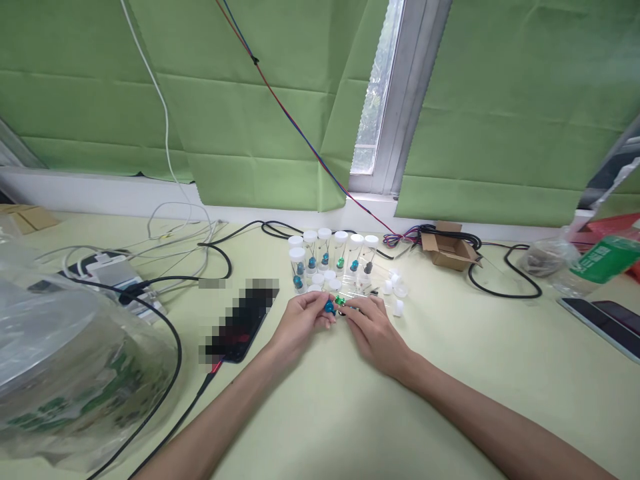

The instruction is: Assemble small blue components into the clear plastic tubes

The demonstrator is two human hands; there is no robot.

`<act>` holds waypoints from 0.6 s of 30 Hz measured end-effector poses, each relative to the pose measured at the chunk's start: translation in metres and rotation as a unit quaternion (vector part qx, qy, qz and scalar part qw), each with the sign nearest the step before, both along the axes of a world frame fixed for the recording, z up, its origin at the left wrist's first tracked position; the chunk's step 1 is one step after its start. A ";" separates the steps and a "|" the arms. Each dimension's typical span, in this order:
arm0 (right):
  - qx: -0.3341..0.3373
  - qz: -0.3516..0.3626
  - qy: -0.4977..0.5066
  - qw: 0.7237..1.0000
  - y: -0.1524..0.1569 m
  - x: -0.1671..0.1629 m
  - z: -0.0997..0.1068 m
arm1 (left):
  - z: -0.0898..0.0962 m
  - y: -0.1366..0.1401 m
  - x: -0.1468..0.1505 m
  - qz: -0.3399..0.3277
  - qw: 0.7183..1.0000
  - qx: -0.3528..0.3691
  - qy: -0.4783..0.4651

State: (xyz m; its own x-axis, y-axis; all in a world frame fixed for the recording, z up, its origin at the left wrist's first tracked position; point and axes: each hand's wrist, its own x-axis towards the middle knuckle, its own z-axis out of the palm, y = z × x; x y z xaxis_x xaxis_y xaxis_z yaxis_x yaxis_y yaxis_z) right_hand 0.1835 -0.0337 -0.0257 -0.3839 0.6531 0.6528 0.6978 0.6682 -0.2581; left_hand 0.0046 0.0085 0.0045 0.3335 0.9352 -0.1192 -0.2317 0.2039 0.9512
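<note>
My left hand (303, 319) pinches a small shiny blue part (329, 307) between thumb and fingertips, just above the table. My right hand (375, 327) lies palm down with its fingers stretched toward the left one, fingertips at a small green part (340, 301) and some dark bits partly hidden beneath them. Right behind the hands stand several clear vials with white caps (341, 237). Inside them sit blue, green or grey parts with thin wire-like legs. Loose white caps (398, 308) lie to the right of the vials.
A phone with a cable (250, 327) lies left of my hands. Farther left is a bulky clear plastic bag (85, 387). An open cardboard box (450, 250) and black cables (505, 293) are at the back right. A bottle with a green label (607, 257) and phones (600, 327) lie right.
</note>
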 end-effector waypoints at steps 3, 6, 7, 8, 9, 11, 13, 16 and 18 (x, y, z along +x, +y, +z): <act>0.024 -0.002 0.051 0.998 -0.001 0.000 -0.001 | -0.002 0.000 0.000 0.009 0.999 0.027 0.017; 0.030 0.008 0.095 0.995 -0.002 0.000 -0.001 | -0.003 0.001 0.001 0.010 0.998 0.047 0.030; 0.030 0.017 0.104 0.994 -0.002 0.000 -0.002 | -0.003 0.001 0.001 0.008 0.998 0.053 0.032; 0.030 0.026 0.110 0.993 -0.002 0.000 -0.002 | -0.003 0.000 0.002 0.005 0.998 0.058 0.033; 0.030 0.034 0.113 0.993 -0.002 0.000 -0.003 | -0.003 0.000 0.003 0.003 0.998 0.062 0.033; 0.027 0.045 0.113 0.992 -0.001 0.000 -0.004 | -0.003 -0.001 0.004 0.001 0.997 0.069 0.032; 0.022 0.052 0.113 0.992 -0.001 0.000 -0.004 | -0.002 -0.002 0.004 0.001 0.997 0.074 0.033; 0.008 0.065 0.109 0.992 -0.001 -0.001 -0.003 | -0.002 -0.002 0.005 -0.001 0.996 0.076 0.038; -0.002 0.075 0.102 0.992 -0.001 -0.001 -0.002 | -0.002 -0.002 0.005 -0.005 0.996 0.077 0.042</act>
